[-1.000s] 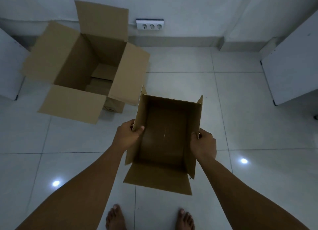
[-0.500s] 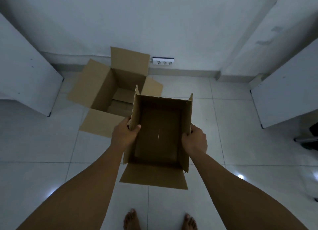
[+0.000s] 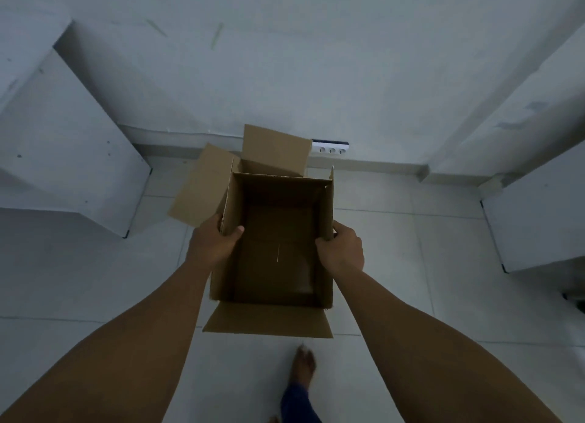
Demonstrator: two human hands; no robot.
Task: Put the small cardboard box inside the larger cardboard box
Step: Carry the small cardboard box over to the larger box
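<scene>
I hold the small cardboard box in the air at the middle of the view, open side up, with nothing inside. My left hand grips its left wall, thumb inside the rim. My right hand grips its right wall. One flap hangs down toward me. The larger cardboard box stands on the floor by the far wall, mostly hidden behind the small one; only its left flap and its upright back flap show.
The floor is pale tile. A white power strip lies at the wall base just right of the larger box. White panels stand at the left and right. One bare foot is forward below the box.
The view has tilted up and shifted toward the wall. The small box has moved forward and now covers most of the larger box. One foot has stepped forward.
</scene>
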